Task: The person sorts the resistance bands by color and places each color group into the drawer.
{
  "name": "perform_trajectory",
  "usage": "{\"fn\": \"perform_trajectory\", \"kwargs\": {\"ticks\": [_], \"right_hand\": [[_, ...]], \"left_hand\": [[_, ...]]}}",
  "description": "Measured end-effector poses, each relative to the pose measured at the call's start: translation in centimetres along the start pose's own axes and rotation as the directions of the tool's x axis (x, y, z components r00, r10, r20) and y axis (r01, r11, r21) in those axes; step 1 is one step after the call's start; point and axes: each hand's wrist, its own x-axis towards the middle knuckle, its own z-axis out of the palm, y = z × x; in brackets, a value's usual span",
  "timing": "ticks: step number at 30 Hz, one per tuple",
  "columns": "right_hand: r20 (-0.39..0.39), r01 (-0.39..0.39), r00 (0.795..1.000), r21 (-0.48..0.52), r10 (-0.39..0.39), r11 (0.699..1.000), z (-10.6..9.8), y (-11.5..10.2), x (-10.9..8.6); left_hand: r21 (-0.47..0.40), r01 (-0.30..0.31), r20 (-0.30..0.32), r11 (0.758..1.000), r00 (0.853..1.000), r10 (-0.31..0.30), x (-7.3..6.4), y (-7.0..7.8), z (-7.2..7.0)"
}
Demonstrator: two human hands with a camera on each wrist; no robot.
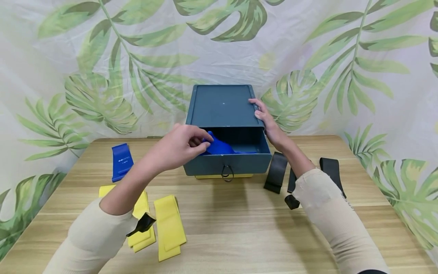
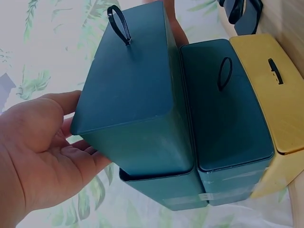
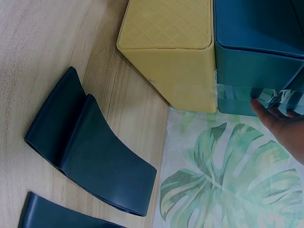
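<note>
My left hand (image 1: 183,146) pinches a blue resistance band (image 1: 220,147) between thumb and fingers at the left side of the pulled-out top drawer (image 1: 236,163). The band lies bunched inside, partly below the drawer's front wall. In the left wrist view the left hand (image 2: 57,152) reaches behind the teal drawer front (image 2: 133,80), which hides its fingertips and the band. My right hand (image 1: 268,123) rests on the right edge of the drawer cabinet (image 1: 222,106), fingertips at its top. The right wrist view shows the right hand (image 3: 282,128) with fairly straight fingers against the teal side.
Below the open drawer sit a second teal drawer (image 2: 228,109) and a yellow one (image 2: 270,90). Folded yellow bands (image 1: 171,228) and a blue band (image 1: 122,161) lie on the left of the wooden table (image 1: 219,236). Several black bands (image 1: 276,171) lie on the right.
</note>
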Motion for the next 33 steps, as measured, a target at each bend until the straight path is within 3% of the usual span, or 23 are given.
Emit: {"fn": "perform_trajectory", "kwargs": {"ticks": [12, 18, 22, 26, 30, 33], "right_hand": [[0.003, 0.015, 1.0, 0.014, -0.015, 1.0, 0.0, -0.1, 0.2], [-0.004, 0.015, 1.0, 0.005, -0.015, 1.0, 0.1, 0.0, 0.2], [-0.009, 0.004, 1.0, -0.008, -0.004, 1.0, 0.2, 0.0, 0.1], [-0.013, 0.002, 1.0, -0.011, -0.002, 1.0, 0.2, 0.0, 0.1], [-0.014, -0.002, 1.0, -0.011, 0.002, 1.0, 0.1, 0.0, 0.0], [-0.012, 0.0, 1.0, -0.012, 0.0, 1.0, 0.1, 0.0, 0.0]], "left_hand": [[0.112, -0.038, -0.082, 0.993, 0.996, 0.047, -0.4, 0.4, 0.1], [0.172, -0.031, -0.04, 0.985, 0.998, 0.039, 0.2, 0.5, 0.4], [0.193, -0.013, -0.004, 0.981, 1.0, 0.014, 0.0, 0.7, 0.3], [0.194, -0.009, -0.005, 0.981, 1.0, 0.011, -0.3, 1.0, 0.1], [0.149, -0.041, -0.056, 0.988, 0.997, 0.05, -1.0, 0.7, -0.3], [0.109, -0.1, -0.16, 0.989, 0.98, 0.117, -1.7, -0.4, -1.1]]}}
